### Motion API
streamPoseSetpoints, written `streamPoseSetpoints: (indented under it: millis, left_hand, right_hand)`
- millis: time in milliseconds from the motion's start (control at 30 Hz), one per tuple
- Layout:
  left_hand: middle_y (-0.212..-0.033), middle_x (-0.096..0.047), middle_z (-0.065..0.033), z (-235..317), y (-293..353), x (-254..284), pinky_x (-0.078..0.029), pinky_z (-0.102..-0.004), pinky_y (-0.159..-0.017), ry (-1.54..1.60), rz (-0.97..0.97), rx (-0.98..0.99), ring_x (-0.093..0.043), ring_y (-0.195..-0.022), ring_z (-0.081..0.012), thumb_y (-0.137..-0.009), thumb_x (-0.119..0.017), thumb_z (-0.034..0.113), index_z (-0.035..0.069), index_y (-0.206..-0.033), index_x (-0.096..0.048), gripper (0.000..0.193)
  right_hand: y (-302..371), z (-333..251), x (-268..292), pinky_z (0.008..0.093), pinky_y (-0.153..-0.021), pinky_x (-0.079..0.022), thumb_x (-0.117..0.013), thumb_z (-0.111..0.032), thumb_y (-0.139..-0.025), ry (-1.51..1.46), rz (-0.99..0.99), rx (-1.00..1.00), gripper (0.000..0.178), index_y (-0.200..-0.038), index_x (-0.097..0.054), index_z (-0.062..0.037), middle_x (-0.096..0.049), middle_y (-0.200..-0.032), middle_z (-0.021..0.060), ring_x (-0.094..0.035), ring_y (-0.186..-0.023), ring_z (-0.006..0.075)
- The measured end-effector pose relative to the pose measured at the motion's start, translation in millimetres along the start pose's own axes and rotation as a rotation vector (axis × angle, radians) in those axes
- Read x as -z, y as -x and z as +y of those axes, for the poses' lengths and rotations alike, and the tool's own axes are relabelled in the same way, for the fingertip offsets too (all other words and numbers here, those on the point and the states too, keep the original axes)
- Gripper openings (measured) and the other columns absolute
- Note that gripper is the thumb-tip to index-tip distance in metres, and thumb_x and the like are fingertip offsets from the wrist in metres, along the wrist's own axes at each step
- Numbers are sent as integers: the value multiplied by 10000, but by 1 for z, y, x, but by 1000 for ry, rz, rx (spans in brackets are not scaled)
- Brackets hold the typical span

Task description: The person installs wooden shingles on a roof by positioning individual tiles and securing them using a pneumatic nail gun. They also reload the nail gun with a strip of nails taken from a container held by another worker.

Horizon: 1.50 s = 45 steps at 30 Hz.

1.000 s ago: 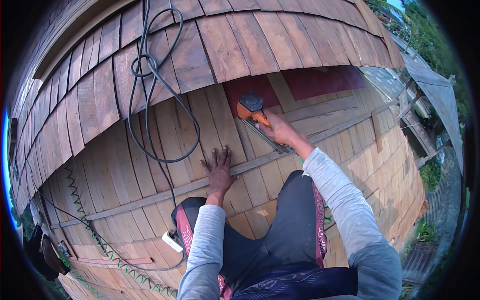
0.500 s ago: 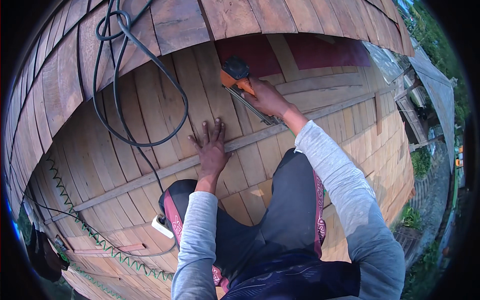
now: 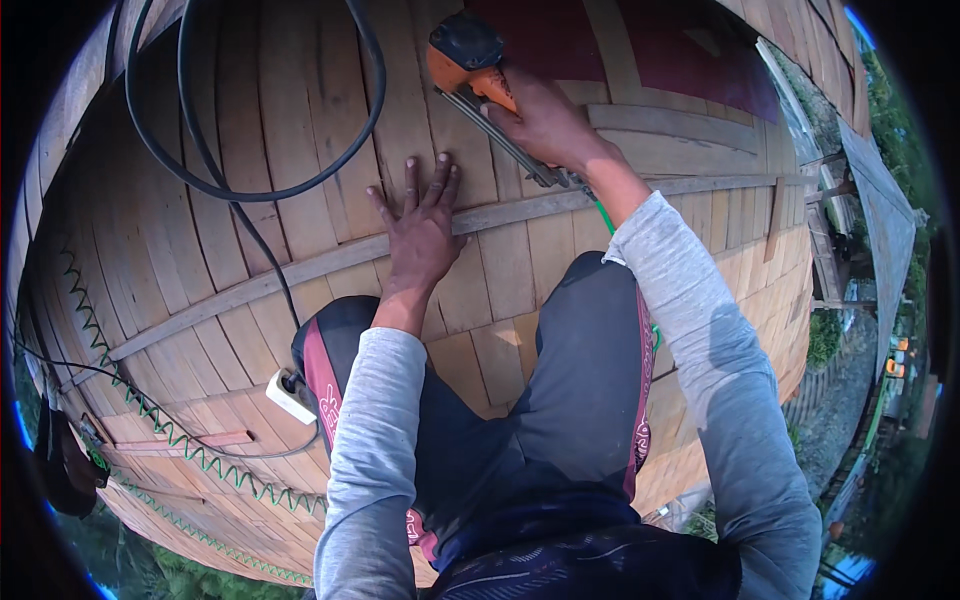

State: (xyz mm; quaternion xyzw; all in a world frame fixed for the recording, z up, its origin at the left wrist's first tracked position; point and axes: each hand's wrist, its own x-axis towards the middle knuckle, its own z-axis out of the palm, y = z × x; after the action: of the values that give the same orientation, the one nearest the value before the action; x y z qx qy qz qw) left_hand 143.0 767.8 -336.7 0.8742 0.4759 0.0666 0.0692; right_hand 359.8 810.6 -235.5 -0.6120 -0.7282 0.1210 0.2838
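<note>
My right hand [image 3: 548,118] is wrapped round the grip of an orange and black nail gun [image 3: 466,55], whose long magazine slants down toward a wooden batten [image 3: 510,212]. A green air hose [image 3: 605,215] shows below my right wrist. Fingers spread, my left hand [image 3: 420,230] lies flat on the wooden shingles [image 3: 335,150], just above the batten and left of the tool. The nail gun's nose is at the shingles; whether it touches them I cannot tell.
A black cable [image 3: 250,190] loops over the shingles at upper left. A white power strip [image 3: 290,398] sits beside my left knee. Green coiled hose [image 3: 200,455] runs along the lower left. Dark red sheeting [image 3: 690,60] shows at the top; the roof's edge [image 3: 800,370] drops off at right.
The view has tipped downward, so the upper shingle edge has mostly left the top. My left hand stays flat and my right hand still holds the nail gun in about the same place.
</note>
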Motion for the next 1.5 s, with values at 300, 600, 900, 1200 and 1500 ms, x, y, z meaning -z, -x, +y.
streamPoseSetpoints:
  millis: [300,600,900,1200,1500]
  left_hand:
    - [-1713,-235,67,-8,1,-13,-29,-788,-1192,88,27,19,-150,-1596,-288,-735,-882,313,212,-1615,-341,1037]
    - [-1713,-239,60,-6,-4,-13,1,-780,-1195,90,46,-10,-148,-1596,-296,-747,-871,314,191,-1605,-365,1004]
    - [-1716,-227,63,-11,-2,-12,-18,-792,-1187,103,35,-3,-151,-1595,-303,-733,-881,293,187,-1611,-350,1032]
    - [-1719,-214,65,-13,-2,-13,-19,-798,-1184,82,20,0,-135,-1598,-302,-752,-868,293,191,-1616,-338,1018]
    - [-1720,-212,64,-16,1,-16,-16,-800,-1182,84,45,9,-137,-1597,-303,-754,-866,285,188,-1617,-335,1017]
  right_hand:
    - [-16,-11,21,473,-873,-549,-649,-174,-949,-165,-107,-160,378,-1272,-547,-8,-727,-1086,201,-712,-1010,410]
    - [-157,11,59,320,-604,-536,-640,-339,-1002,-155,93,-166,416,-1318,-628,-69,-684,-875,92,-627,-644,139]
    - [-189,-24,39,443,-837,-559,-663,-335,-921,392,102,-136,434,-1266,-633,-73,-746,-1105,184,-750,-929,290]
    - [-182,-26,28,399,-622,-553,-665,-226,-952,140,97,-140,413,-1313,-594,-39,-730,-947,166,-714,-733,218]
    - [-173,-56,45,382,-585,-547,-662,-226,-986,408,-73,-246,344,-1264,-598,-33,-708,-872,114,-679,-709,200]
